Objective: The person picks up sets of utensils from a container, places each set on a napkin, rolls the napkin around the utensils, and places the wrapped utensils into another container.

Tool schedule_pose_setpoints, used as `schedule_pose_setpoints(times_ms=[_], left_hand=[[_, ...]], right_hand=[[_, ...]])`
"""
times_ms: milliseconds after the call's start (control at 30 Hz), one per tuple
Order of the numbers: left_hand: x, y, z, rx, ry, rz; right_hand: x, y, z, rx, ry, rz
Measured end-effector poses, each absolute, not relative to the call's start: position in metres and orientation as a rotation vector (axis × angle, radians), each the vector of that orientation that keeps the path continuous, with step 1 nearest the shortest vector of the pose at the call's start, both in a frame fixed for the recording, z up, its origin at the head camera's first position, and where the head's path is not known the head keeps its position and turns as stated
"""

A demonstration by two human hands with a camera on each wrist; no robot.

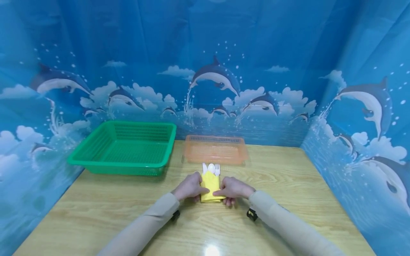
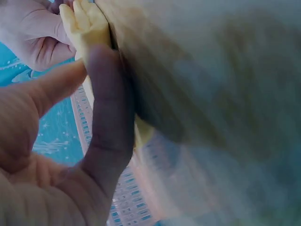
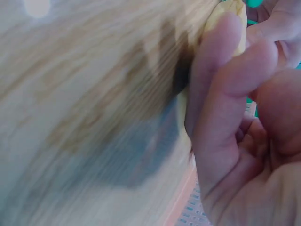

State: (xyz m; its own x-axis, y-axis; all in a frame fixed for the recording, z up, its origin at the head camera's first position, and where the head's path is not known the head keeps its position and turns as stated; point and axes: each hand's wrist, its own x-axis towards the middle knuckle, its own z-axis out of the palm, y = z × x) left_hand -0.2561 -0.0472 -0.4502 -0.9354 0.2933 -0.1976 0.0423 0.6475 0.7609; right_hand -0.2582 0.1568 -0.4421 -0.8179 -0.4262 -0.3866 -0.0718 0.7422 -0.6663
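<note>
A yellow folded napkin lies on the table between the two hands. From its far end stick out a white knife, a white spoon and a white fork, side by side; their lower parts are hidden in the cloth. The left hand grips the napkin's left edge, thumb on top. On the opposite edge, the right hand pinches the cloth with its thumb laid across the front. Both wrist views show fingers curled at the yellow cloth, close to the wooden tabletop.
Behind the napkin stands a translucent orange basket. A larger green basket is at the back left. Blue dolphin-print curtains border the wooden table at the back and sides.
</note>
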Motion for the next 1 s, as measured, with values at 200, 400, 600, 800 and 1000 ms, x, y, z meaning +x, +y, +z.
schedule_pose_setpoints(times_ms=[200, 400, 600, 800, 1000], left_hand=[[-0.258, -0.049, -0.449, 0.140, 2.394, 1.421], [-0.261, -0.049, -0.454, 0.142, 2.176, 1.492], [-0.262, -0.051, -0.460, 0.142, 2.021, 1.580], [-0.257, -0.057, -0.462, 0.176, 1.912, 1.599], [-0.254, -0.061, -0.457, 0.264, 1.862, 1.614]], right_hand=[[-0.260, 0.159, -0.442, -0.343, 2.373, -0.947], [-0.260, 0.160, -0.450, -0.338, 2.281, -1.013], [-0.256, 0.159, -0.450, -0.326, 2.282, -1.027], [-0.250, 0.157, -0.448, -0.353, 2.286, -1.031], [-0.245, 0.156, -0.450, -0.396, 2.318, -1.060]])
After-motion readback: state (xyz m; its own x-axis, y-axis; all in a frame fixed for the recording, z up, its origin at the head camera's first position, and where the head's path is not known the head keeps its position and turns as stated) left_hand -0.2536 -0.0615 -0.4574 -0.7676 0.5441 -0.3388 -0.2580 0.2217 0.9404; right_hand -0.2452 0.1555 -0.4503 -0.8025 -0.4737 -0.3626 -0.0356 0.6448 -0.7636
